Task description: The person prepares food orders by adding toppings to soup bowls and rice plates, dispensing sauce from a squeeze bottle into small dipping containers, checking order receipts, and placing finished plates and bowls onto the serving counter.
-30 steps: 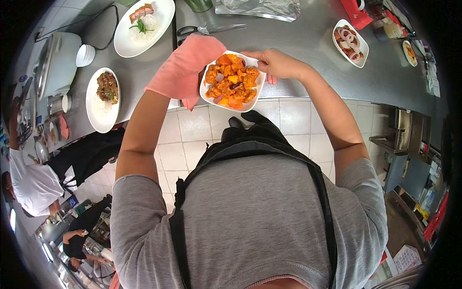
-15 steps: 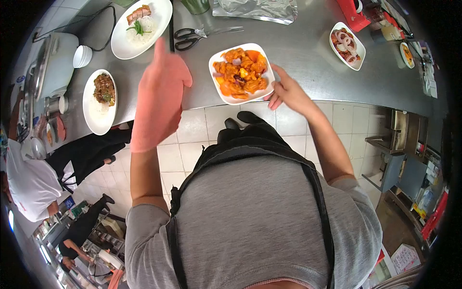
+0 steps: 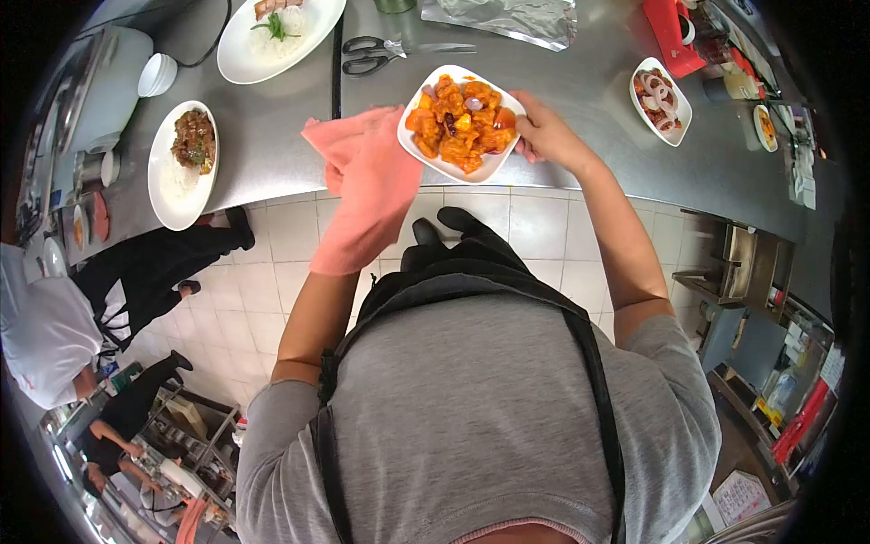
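A square white bowl (image 3: 423,157) of orange-glazed chunks is over the steel counter's front edge. My right hand (image 3: 546,132) grips its right rim, fingers partly under the bowl. A pink cloth (image 3: 367,195) covers my left hand (image 3: 385,163) and touches or nearly touches the bowl's left side; the fingers are hidden beneath it. Behind the bowl lie black-handled scissors (image 3: 372,56), blades pointing right.
White oval plates of rice and food (image 3: 178,201) (image 3: 272,54) stand at the left. A bowl with onion rings (image 3: 671,132), a red holder (image 3: 672,41) and a foil pouch (image 3: 507,20) are on the counter. Two co-workers (image 3: 54,317) (image 3: 127,412) stand at the left.
The cloth-covered left hand moved away from the bowl to the left, then came back to its left side. The bowl has turned and is still held in my right hand.
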`<action>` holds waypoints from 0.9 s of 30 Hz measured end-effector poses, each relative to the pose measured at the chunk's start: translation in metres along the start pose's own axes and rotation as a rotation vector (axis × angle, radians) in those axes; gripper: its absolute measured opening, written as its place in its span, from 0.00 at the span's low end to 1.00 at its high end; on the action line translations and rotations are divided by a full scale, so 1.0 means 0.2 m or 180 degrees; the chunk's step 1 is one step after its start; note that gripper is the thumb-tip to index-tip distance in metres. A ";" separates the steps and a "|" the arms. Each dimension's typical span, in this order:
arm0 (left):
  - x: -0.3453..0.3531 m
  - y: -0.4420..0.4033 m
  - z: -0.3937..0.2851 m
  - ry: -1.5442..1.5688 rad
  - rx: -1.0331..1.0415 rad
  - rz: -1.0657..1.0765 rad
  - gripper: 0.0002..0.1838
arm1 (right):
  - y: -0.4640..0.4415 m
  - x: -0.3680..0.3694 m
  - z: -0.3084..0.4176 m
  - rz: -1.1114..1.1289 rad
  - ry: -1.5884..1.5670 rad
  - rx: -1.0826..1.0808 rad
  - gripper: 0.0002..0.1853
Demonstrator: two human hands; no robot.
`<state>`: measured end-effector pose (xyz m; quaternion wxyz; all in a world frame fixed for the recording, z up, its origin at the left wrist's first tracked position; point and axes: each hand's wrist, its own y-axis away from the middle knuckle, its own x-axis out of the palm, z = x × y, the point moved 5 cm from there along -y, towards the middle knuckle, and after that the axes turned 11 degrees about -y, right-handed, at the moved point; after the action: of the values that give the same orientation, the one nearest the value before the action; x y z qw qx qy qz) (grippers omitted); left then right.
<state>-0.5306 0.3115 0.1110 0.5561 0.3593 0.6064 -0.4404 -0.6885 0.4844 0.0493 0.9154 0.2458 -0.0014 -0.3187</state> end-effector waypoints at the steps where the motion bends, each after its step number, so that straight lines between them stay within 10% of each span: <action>1: 0.04 0.02 0.00 0.0434 0.0014 -0.0352 0.12 | 0.03 0.03 -0.01 0.0007 -0.0053 -0.0014 0.28; 5: 0.00 0.04 0.02 0.2943 -0.0020 -0.0879 0.20 | 0.14 0.17 -0.08 -0.0019 -0.0358 0.0134 0.31; 11: -0.11 0.07 -0.06 0.7428 -0.0585 0.0792 0.16 | 0.34 0.39 -0.02 0.0245 -0.1344 0.0419 0.25; 19: -0.06 0.21 -0.22 0.6626 -0.0937 0.0183 0.12 | 0.39 0.38 -0.10 -0.1359 -0.0853 -0.0814 0.25; 27: -0.22 0.19 -0.29 0.5719 -0.0661 -0.0344 0.08 | 0.68 0.22 -0.19 -0.1093 -0.0698 -0.0548 0.28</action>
<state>-0.5108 0.3808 0.1489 -0.1184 0.4868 0.8647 0.0373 -0.5683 0.5681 0.0701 0.8597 0.1271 -0.0319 -0.4937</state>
